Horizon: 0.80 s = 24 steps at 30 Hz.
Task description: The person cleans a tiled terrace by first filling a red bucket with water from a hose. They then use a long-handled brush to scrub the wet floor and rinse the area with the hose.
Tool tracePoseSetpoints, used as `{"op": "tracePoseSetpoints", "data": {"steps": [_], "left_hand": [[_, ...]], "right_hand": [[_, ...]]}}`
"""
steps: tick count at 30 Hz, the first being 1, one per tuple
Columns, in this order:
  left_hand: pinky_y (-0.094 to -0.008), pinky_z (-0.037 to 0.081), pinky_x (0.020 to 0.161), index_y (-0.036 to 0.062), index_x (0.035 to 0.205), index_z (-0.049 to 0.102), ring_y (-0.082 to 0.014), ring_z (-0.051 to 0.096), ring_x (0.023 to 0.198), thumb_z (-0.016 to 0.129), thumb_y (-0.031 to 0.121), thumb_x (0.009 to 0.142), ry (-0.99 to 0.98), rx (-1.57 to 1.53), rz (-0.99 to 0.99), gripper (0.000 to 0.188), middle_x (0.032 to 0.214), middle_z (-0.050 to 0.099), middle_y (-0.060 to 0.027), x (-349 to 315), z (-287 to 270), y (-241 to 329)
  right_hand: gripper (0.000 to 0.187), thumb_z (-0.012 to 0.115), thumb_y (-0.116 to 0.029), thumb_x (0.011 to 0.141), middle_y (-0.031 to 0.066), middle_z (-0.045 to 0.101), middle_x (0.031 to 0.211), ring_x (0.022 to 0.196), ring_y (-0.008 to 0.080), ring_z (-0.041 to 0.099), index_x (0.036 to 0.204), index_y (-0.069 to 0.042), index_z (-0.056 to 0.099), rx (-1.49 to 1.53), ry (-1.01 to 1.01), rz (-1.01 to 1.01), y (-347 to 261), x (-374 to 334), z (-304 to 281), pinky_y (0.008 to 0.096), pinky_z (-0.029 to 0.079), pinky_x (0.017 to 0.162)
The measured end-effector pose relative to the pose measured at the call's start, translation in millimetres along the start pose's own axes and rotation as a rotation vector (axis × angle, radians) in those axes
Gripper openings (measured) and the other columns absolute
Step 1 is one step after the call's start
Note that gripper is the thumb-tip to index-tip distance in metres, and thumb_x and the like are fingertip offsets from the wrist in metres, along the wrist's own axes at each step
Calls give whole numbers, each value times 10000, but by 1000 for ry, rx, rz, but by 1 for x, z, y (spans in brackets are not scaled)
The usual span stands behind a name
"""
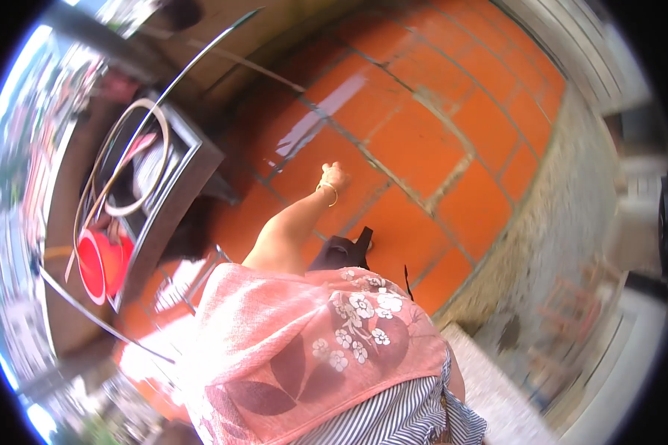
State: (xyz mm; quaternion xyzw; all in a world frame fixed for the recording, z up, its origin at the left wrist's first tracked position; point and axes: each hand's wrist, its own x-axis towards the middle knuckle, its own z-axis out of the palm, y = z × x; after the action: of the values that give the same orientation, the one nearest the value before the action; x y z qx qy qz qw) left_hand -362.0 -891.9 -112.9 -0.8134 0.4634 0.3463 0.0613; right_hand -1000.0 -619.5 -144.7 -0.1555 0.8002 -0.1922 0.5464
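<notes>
My left hand (334,176) hangs over the orange tiled floor (416,141), its fingers curled in, and nothing shows in them. The hand is small and slightly blurred. Round its wrist sits a thin gold bracelet (329,194). The bare arm comes out of a pink top (267,319) with white flowers and dark leaves. Below the hand a dark trouser leg (341,254) shows. My right hand is out of the picture; only a little skin of that arm appears beside the striped cloth (393,415) at the lower edge.
To the left stands a metal-edged basin (189,167) with a coiled pale hose (163,141) on it. A red bucket (96,267) is at its near end. A wet streak (319,122) gleams on the tiles. Rough concrete (527,252) lies to the right.
</notes>
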Motion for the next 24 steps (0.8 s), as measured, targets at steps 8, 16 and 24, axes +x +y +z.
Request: {"op": "tracePoseSetpoints", "data": {"steps": [8,16,24], "left_hand": [[-408,458,900,43,1190,501,-401,513,1043,564,161,765,265,-859,-671,446,1284,331,-253,-116,30,-125],[-422,409,930,59,1139,547,-374,493,1068,536,162,798,462,-1040,-945,356,1230,446,-195,-176,70,-123],[-431,369,984,3,1172,493,-426,445,1123,547,162,758,621,-1360,-1089,447,1279,317,-286,-210,71,-73]], "right_hand": [[404,534,-293,863,154,531,1111,703,278,613,1164,-30,477,-330,-226,-185,-241,72,75,338,513,551],[396,526,-290,870,153,538,1108,685,259,616,1168,-32,478,-539,-509,-288,-379,146,175,309,508,516],[385,515,-275,882,142,559,1087,648,205,619,1180,-34,481,-848,-571,-443,-488,119,288,268,486,452]]}}
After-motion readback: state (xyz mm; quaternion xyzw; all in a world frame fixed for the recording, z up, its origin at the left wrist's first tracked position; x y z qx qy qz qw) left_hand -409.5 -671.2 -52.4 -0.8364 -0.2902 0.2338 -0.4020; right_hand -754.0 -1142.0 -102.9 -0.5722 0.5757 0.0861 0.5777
